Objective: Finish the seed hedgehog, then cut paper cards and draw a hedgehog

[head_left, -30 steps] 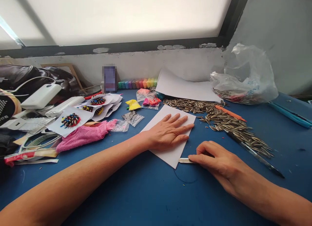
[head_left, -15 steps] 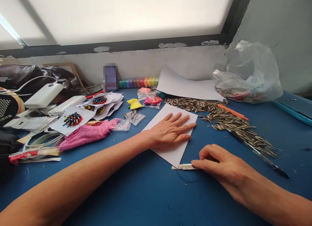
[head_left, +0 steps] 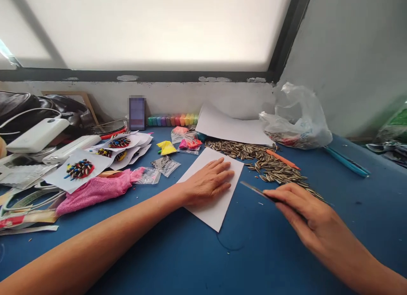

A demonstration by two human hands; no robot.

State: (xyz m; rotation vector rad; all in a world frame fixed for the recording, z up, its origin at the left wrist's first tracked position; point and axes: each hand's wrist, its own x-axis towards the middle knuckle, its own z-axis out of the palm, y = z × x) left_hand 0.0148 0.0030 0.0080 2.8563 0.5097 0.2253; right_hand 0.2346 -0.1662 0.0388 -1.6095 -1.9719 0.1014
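Observation:
My left hand (head_left: 208,182) lies flat on a white sheet of paper (head_left: 219,214), fingers stretched out toward its right side. The paper lies at a slant on the blue tabletop. Just right of it, my right hand (head_left: 305,214) pinches a thin flat knife (head_left: 254,188) between thumb and fingers. Its narrow, pale end points left, toward the paper's right edge, with a gap between. My fingers hide the rest of its handle. Beyond both hands, striped sunflower seeds (head_left: 273,167) spread in a pile, an orange pen-like stick (head_left: 282,159) lying on them.
On the left lie cards with seed-and-clay designs (head_left: 79,169), a pink cloth (head_left: 95,192) and white power banks (head_left: 38,136). Small clay packets (head_left: 167,148) sit behind the paper. A phone (head_left: 137,114), coloured clay row (head_left: 171,120), curved sheet (head_left: 232,125) and plastic bag (head_left: 299,121) line the back.
My right hand has lifted the knife from beside the paper's near corner, farther up along its right side, and tilted it. My left hand stays flat on the paper. The view has shifted.

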